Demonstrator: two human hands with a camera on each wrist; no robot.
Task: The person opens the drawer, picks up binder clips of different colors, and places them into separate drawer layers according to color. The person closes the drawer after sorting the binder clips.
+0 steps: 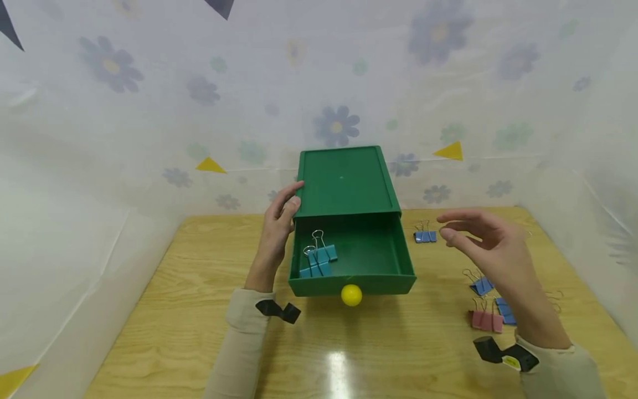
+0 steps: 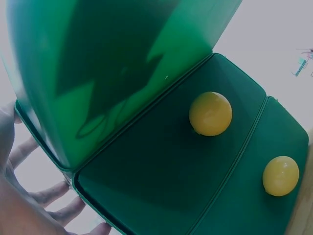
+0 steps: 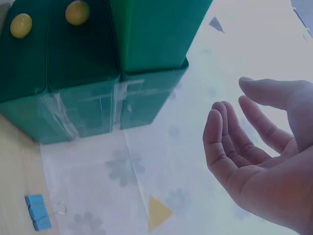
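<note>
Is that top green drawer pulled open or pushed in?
Open. The top drawer sticks out toward the person, its inside on show with two blue clips lying in it. The left hand touches the box's side.

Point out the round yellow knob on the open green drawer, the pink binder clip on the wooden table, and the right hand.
Round yellow knob (image 1: 351, 295), head view, its front face.
Pink binder clip (image 1: 486, 321), head view, its pink body.
Right hand (image 1: 490, 244), head view, middle of the hand.

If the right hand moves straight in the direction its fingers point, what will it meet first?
Probably the blue binder clip just beyond the right hand, before the green drawer box; the hand's height above the table is unclear.
</note>
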